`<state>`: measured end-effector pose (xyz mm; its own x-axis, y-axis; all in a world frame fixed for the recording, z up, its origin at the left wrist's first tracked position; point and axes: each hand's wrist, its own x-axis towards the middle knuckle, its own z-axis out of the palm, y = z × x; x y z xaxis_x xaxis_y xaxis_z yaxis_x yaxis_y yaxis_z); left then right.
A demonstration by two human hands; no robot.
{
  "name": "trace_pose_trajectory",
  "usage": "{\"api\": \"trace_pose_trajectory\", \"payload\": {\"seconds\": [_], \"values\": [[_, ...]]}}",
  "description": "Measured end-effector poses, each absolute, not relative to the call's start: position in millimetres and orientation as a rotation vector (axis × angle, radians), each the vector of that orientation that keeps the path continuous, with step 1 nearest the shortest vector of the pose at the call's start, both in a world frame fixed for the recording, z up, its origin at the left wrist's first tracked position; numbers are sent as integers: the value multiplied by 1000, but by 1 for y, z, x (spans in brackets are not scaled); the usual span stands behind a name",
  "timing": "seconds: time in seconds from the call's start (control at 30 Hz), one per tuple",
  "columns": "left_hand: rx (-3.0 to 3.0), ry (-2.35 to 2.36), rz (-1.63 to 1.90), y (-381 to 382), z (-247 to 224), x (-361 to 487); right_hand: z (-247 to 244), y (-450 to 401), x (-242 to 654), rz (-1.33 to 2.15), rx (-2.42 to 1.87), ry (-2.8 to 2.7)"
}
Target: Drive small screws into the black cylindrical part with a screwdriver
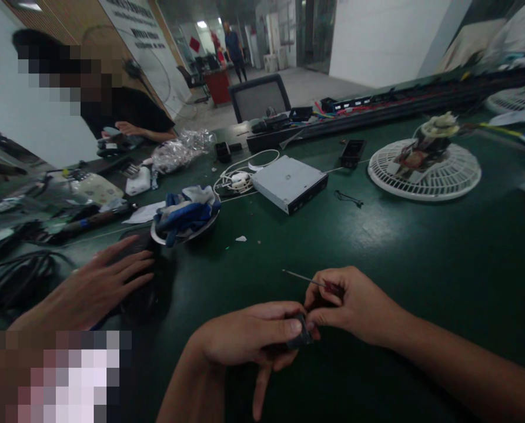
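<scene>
My left hand is closed on a small dark part, its thumb pressed along the top and one finger pointing down. Its exact kind I cannot make out. Close against it, my right hand is wrapped round the reddish handle of a thin screwdriver, whose metal shaft points left and slightly up. The right thumb and fingertips reach the edge of the dark part. Both hands are above the green tabletop.
Another person's hand rests on a black object at left, beside a bowl of blue-white gloves. Beyond are a disc drive, a white cable, a thin black tie and a fan grille with motor. A co-worker sits across.
</scene>
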<state>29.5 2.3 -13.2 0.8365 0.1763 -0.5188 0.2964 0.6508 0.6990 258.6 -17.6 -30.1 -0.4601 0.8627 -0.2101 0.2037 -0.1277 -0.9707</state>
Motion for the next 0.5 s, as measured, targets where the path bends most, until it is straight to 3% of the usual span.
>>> {"api": "trace_pose_trajectory", "payload": {"seconds": [0.5], "values": [[902, 568, -4, -2, -16, 37, -25, -11, 257, 1399, -1162, -1815]]}}
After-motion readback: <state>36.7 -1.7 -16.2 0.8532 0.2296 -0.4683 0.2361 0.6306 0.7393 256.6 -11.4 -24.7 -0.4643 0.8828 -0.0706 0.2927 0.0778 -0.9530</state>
